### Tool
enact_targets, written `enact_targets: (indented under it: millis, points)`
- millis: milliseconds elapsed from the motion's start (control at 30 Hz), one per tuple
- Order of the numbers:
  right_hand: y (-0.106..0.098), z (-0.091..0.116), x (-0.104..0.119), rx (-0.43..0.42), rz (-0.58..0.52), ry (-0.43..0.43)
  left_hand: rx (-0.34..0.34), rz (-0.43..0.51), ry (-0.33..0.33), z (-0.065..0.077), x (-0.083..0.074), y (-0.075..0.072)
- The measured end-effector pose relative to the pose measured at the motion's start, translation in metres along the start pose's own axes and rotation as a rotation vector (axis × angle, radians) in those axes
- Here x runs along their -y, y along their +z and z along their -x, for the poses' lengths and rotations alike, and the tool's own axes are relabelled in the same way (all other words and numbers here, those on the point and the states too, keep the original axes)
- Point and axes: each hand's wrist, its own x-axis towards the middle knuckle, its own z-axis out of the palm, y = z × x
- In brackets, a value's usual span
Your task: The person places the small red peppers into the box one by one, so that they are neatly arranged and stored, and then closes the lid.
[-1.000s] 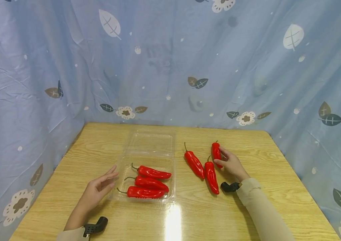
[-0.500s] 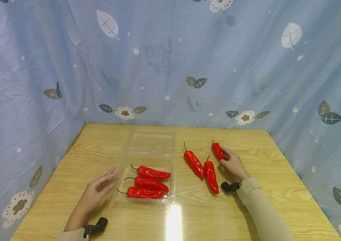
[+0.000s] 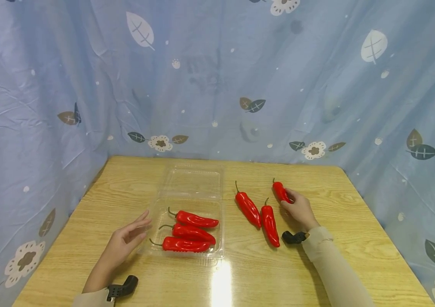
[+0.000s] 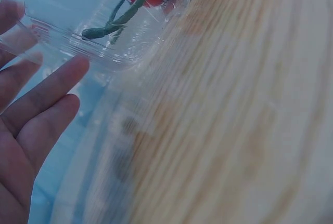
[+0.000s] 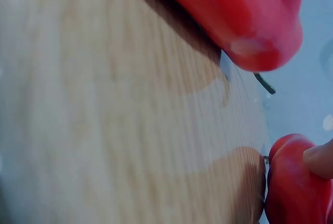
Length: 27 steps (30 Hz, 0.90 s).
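Observation:
My right hand point(image 3: 299, 209) holds the lower part of a red chili pepper point(image 3: 280, 191) at the right of the table, its stem pointing away. In the right wrist view a fingertip point(image 5: 320, 160) presses on that pepper's side. A clear plastic clamshell container point(image 3: 219, 207) lies left of centre, its lid point(image 3: 196, 182) folded back behind it. Inside, three red peppers point(image 3: 191, 232) lie side by side, stems to the left. Beside the container's left edge is my left hand point(image 3: 123, 239), fingers extended and holding nothing. In the left wrist view its fingertips are right at the container's clear rim point(image 4: 119, 63).
Two more red peppers, a left one point(image 3: 248, 209) and a right one point(image 3: 270, 226), lie between the container and my right hand. The wooden table point(image 3: 263, 277) ends at a blue patterned curtain point(image 3: 210, 85) behind and at both sides. Each wrist wears a black camera strap.
My right-hand fingers have closed around the pepper. Its lower end has swung right into my hand, and the pepper now lies more slanted. The left hand and the container have stayed in place.

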Motion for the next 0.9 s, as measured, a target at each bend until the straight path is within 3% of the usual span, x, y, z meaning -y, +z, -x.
enact_targets:
  millis: [600,900]
  points:
    - [-0.017,0.010,-0.002,-0.047,-0.091,0.012,0.000,0.030,0.023,0.001,0.001,0.001]
    - [-0.025,0.022,0.009,-0.080,-0.134,-0.059,-0.006,0.025,0.026,-0.001,-0.002,0.001]
